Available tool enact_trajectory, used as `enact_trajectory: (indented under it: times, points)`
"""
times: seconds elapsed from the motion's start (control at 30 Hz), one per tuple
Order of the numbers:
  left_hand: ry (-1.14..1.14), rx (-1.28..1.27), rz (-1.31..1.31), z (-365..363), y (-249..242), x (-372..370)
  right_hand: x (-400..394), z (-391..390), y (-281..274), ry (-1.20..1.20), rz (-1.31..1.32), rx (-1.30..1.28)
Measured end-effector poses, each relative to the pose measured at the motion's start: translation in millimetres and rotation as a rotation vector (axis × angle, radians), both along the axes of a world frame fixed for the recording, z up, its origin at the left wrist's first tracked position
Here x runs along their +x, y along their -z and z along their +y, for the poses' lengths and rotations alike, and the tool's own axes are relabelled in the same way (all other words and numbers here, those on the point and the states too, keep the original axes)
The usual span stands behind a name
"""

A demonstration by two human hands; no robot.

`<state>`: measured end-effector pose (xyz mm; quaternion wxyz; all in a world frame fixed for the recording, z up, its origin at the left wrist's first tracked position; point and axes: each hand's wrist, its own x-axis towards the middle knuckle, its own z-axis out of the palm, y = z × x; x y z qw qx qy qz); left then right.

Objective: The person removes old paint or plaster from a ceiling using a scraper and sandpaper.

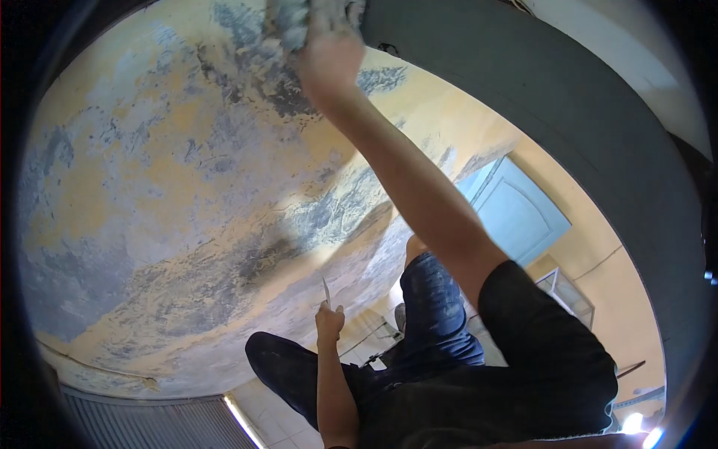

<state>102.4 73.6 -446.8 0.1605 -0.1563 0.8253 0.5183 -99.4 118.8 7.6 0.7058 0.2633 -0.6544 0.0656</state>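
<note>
My right hand [331,58] is raised to the top of the view, close to the patchy yellow and grey wall [172,172]. It is blurred, and its fingers are bent around something greyish that I cannot make out. Dark grey smears lie on the wall beside it. Lower down, near my knee, my left hand [329,322] is closed on a thin flat blade [326,290], which points up towards the wall.
A dark grey band [538,82] curves along the upper right. A light blue door [520,206] stands beyond my right arm, near a glass-sided case [568,295]. My bent legs are below. A corrugated shutter [134,423] and pale floor tiles [269,411] show at the lower left.
</note>
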Motion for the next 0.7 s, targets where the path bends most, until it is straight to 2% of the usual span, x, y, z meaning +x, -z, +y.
enact_trajectory:
  times: [0.07, 0.1, 0.17, 0.2, 0.23, 0.3, 0.33, 0.37, 0.43, 0.47, 0.5, 0.57, 0.6, 0.63, 0.7]
  points:
    - [0.014, -0.045, 0.061, -2.5, 4.8, -1.1, 1.6, 2.4, -5.5, 0.089, -0.1, -0.259]
    - [0.022, -0.045, 0.059, -2.3, 5.7, -0.1, 0.2, 0.6, 1.7, 0.097, -0.102, -0.26]
    - [0.044, -0.085, 0.044, -4.1, 4.0, -1.7, -3.5, -9.6, 18.8, -0.087, -0.121, 0.146]
    - [0.05, -0.089, 0.044, -3.5, 1.2, -0.3, 4.0, -3.0, 10.7, -0.1, 0.111, 0.28]
    - [0.054, -0.072, 0.025, -2.8, -2.0, -0.3, 3.1, 8.3, 8.6, -0.096, 0.114, 0.275]
    - [0.047, -0.047, 0.007, -3.6, -1.8, -2.8, -3.2, 28.3, -0.6, 0.194, -0.197, 0.104]
    - [0.036, -0.073, 0.077, -1.6, 2.1, -2.0, -6.1, 35.7, -14.0, -0.061, 0.033, -0.044]
    - [0.024, -0.098, 0.147, 1.5, 7.4, -2.1, -4.1, 25.8, -11.6, -0.066, 0.03, -0.037]
    - [0.046, -0.118, 0.153, 3.0, 16.7, -0.6, -1.2, -3.0, 4.1, 0.25, -0.215, -0.129]
    - [0.066, -0.141, 0.168, 2.9, 20.3, -2.1, -6.5, -8.8, 15.9, 0.16, -0.234, 0.003]
    - [0.073, -0.147, 0.167, 3.2, 29.6, -1.7, -7.2, -3.2, 14.2, 0.165, -0.235, -0.004]
    - [0.067, -0.158, 0.19, 1.2, 45.8, -2.2, -6.8, 12.6, 3.3, -0.033, 0.154, 0.345]
    - [0.062, -0.16, 0.195, -1.4, 44.7, -4.9, -3.1, 29.1, -0.8, -0.058, -0.458, 0.34]
    - [0.044, -0.137, 0.191, -1.5, 44.8, -5.8, -2.8, 30.5, -4.2, -0.063, -0.456, 0.345]
    - [0.024, -0.101, 0.183, 4.1, 43.4, -5.5, 0.5, 30.6, -11.2, 0.078, -0.329, -0.13]
